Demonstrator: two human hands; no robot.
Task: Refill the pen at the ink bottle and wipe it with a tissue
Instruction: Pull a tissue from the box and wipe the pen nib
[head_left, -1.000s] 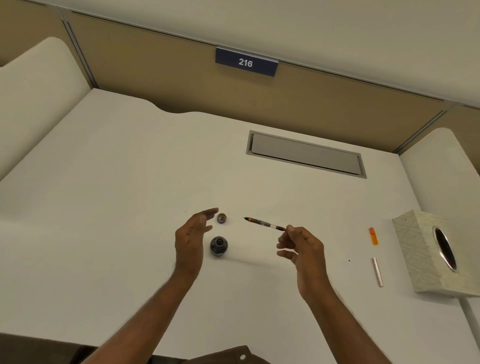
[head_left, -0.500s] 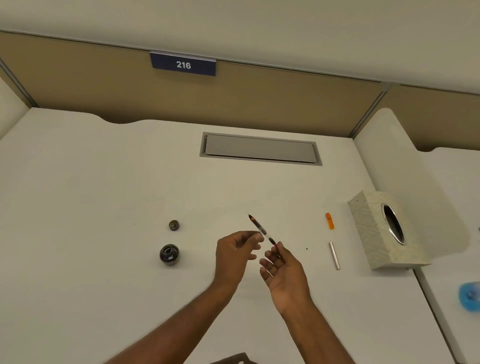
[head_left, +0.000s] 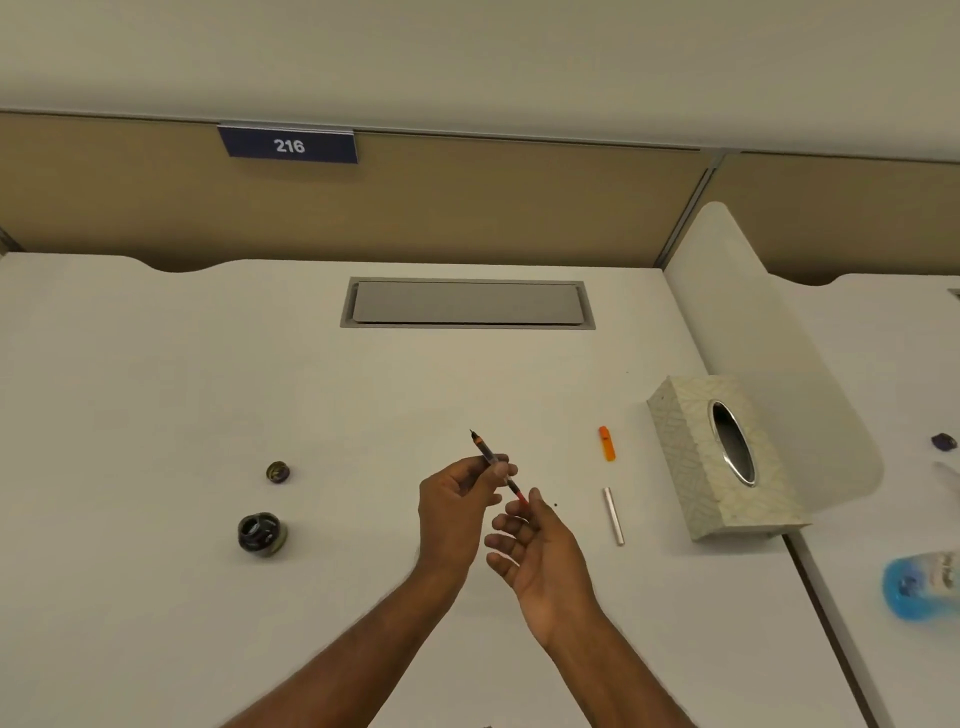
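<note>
Both hands meet above the white counter (head_left: 156, 389): the left hand (head_left: 454, 506) pinches the pen (head_left: 491, 460) between thumb and fingers, tip pointing away, while the right hand (head_left: 540, 558) touches its red rear end, fingers loosely curled. Well to the left stands the open ink bottle (head_left: 261, 533), its cap (head_left: 278, 472) just beyond; the tissue box (head_left: 722, 462) sits far right.

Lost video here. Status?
Left hand pinching pen, right hand at its tail. Ink bottle open. Tissue box untouched.

A blue sign (head_left: 289, 145) on the partition reads "216".
</note>
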